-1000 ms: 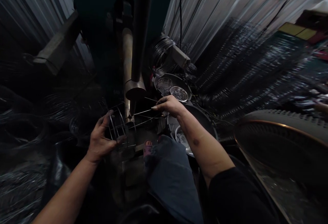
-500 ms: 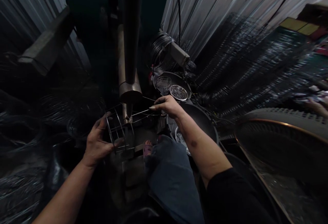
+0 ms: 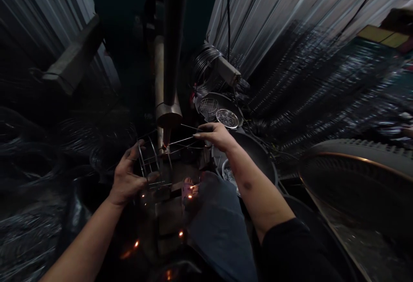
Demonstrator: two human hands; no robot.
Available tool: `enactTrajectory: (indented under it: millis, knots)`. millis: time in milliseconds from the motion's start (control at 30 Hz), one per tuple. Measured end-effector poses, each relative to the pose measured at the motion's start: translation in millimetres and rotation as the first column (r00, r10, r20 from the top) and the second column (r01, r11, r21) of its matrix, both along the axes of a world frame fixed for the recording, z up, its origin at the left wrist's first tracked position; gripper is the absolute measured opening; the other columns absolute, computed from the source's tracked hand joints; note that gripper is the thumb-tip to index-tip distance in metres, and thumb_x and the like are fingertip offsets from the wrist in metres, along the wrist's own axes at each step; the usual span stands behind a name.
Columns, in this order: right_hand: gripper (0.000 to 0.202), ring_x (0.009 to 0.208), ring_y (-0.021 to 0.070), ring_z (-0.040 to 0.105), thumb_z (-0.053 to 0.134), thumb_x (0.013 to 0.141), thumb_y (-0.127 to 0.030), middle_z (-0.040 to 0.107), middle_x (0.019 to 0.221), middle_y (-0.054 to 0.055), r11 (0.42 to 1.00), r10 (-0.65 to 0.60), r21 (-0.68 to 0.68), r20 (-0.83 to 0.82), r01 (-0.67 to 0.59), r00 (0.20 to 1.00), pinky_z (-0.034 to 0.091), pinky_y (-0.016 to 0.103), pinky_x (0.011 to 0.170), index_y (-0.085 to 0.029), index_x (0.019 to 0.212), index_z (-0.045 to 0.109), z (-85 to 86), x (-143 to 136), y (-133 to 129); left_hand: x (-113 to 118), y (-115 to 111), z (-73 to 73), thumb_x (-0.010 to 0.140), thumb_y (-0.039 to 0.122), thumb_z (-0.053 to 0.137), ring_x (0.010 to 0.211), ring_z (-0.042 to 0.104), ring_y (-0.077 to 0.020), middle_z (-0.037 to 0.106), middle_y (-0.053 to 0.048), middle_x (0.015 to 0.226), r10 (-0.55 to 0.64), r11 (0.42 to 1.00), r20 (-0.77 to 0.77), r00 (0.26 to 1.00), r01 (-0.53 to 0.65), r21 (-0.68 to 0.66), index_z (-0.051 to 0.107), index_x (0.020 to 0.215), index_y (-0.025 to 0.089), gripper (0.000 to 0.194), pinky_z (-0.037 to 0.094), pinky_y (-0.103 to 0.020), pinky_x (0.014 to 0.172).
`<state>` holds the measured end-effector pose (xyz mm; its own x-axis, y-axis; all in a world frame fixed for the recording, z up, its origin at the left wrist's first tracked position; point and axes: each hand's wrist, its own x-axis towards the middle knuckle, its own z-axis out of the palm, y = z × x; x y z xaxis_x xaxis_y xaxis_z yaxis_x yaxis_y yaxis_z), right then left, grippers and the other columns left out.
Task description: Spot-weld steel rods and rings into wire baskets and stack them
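Note:
My left hand [image 3: 130, 174] is closed around one end of a wire frame [image 3: 149, 161] made of thin metal rods. The frame reaches to the tip of a spot welder's electrode [image 3: 166, 137], where a small orange glow shows at the contact. My right hand [image 3: 214, 134] pinches thin metal rods [image 3: 182, 140] between thumb and fingers, to the right of the electrode. Their left ends run to the electrode and the frame. The dark background hides part of the frame.
Beyond my right hand stand dark basins, one holding a round metal dish [image 3: 227, 118] of small metal pieces. A wire coil [image 3: 206, 69] hangs behind them. A large fan [image 3: 355, 178] is at right. Sparks [image 3: 136, 243] fall near my foot [image 3: 189, 187].
A glow has appeared at the electrode tip, and orange sparks now fly downward. The view has shifted slightly; both hands keep their hold.

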<state>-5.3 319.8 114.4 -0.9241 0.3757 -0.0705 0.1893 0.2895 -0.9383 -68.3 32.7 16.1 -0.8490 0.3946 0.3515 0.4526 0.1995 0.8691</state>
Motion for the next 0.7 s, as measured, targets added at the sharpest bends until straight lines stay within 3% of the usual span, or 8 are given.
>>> enactTrajectory:
  millis: [133,200,300,433,567,700]
  knots:
    - [0.031,0.068,0.0171,0.060,0.076,0.058,-0.038,0.068,0.068,0.003,0.950,-0.174,0.250,-0.069,0.186,0.982,0.045,0.029,0.067,-0.014,0.077,0.075,19.1,31.7,21.2,4.6,-5.0,1.1,0.054,0.041,0.085,0.117,0.055,-0.0295,0.050,-0.008,0.135,0.009,0.998,0.068,0.998,-0.014,0.062,0.044,0.139,0.029,0.095,0.045,-0.046,0.102]
    - [0.028,0.064,0.0173,0.059,0.078,0.057,-0.037,0.067,0.064,0.003,0.931,-0.193,0.308,-0.039,0.196,0.980,0.044,0.028,0.062,-0.014,0.072,0.075,31.5,46.2,24.2,4.9,-6.9,1.0,0.052,0.042,0.085,0.120,0.053,-0.0297,0.050,-0.008,0.136,0.029,0.997,0.068,0.997,-0.034,0.071,0.046,0.137,0.029,0.094,0.043,-0.045,0.104]
    - [0.026,0.058,0.0151,0.056,0.079,0.055,-0.037,0.065,0.059,0.002,0.969,-0.061,0.240,-0.006,0.061,0.998,0.042,0.027,0.058,-0.014,0.065,0.073,39.6,51.9,9.0,3.6,-6.8,0.4,0.052,0.044,0.085,0.122,0.052,-0.0292,0.050,-0.007,0.135,0.039,0.996,0.061,0.997,-0.044,0.078,0.045,0.137,0.030,0.095,0.040,-0.044,0.107]
    - [0.029,0.059,0.0142,0.055,0.081,0.053,-0.039,0.063,0.059,0.001,0.991,0.114,0.073,-0.011,-0.112,0.993,0.041,0.026,0.057,-0.013,0.064,0.072,24.4,32.4,-25.0,1.4,-3.8,-1.5,0.054,0.043,0.084,0.117,0.055,-0.0272,0.052,-0.007,0.131,0.038,0.997,0.032,0.999,-0.040,0.065,0.043,0.139,0.029,0.096,0.041,-0.044,0.106]
    - [0.031,0.054,0.0119,0.051,0.081,0.053,-0.040,0.059,0.056,0.000,0.990,0.134,-0.045,0.012,-0.134,0.991,0.039,0.025,0.055,-0.013,0.062,0.070,8.5,14.5,-37.7,-0.6,-3.4,-2.0,0.056,0.042,0.083,0.112,0.057,-0.0258,0.053,-0.008,0.129,0.014,0.999,-0.005,1.000,-0.014,0.046,0.041,0.141,0.027,0.096,0.043,-0.043,0.103]
    - [0.030,0.053,0.0103,0.048,0.082,0.051,-0.038,0.057,0.055,-0.001,0.989,0.139,-0.054,0.018,-0.137,0.990,0.037,0.025,0.054,-0.013,0.060,0.069,8.2,11.1,-35.0,-2.0,-4.8,2.9,0.056,0.042,0.083,0.115,0.056,-0.0264,0.053,-0.007,0.130,0.025,1.000,-0.018,1.000,-0.025,0.001,0.041,0.141,0.028,0.096,0.042,-0.043,0.104]
